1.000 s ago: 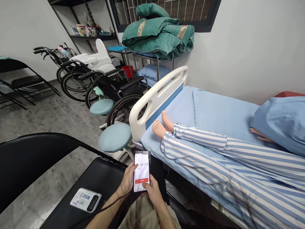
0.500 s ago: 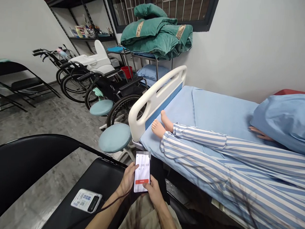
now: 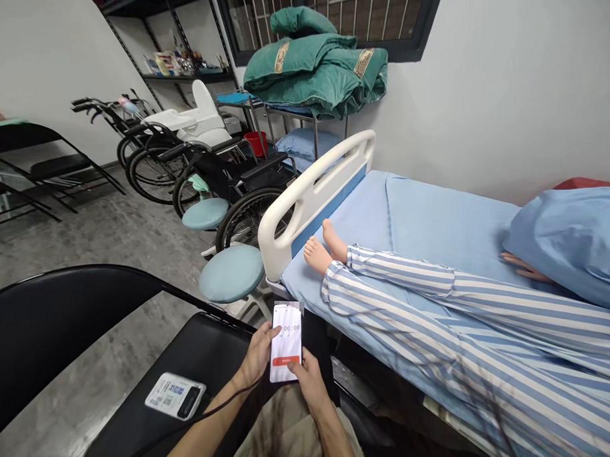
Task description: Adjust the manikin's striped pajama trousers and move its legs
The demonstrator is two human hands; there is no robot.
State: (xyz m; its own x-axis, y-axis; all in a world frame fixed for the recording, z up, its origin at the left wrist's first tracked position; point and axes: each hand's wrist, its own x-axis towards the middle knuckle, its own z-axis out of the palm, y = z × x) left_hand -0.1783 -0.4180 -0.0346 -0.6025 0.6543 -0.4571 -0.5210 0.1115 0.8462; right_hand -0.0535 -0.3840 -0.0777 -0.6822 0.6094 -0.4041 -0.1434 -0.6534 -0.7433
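A smartphone (image 3: 285,344) is held upright in front of me between both hands. Its bright screen shows a row of zeros like a timer, with a red button low down. My left hand (image 3: 258,350) grips the left edge, thumb lying at the screen's side. On the lower right, my right hand (image 3: 310,379) holds the phone with its thumb over the bottom of the screen near the red button. The fingers behind the phone are hidden. A dark cable (image 3: 229,400) runs across my left forearm toward a white power bank-like device (image 3: 175,396) on the black chair seat (image 3: 205,358).
Right of me, legs in striped trousers (image 3: 412,312) lie on a bed (image 3: 435,213) with a white footboard (image 3: 280,221). Round stools (image 3: 232,272) and wheelchairs (image 3: 255,213) stand to the left. Behind them, green folded quilts (image 3: 315,75) top a metal rack.
The view has shifted very slightly, so the surroundings sit a little further right. Both hands keep the same hold on the phone, the right thumb still near the red button.
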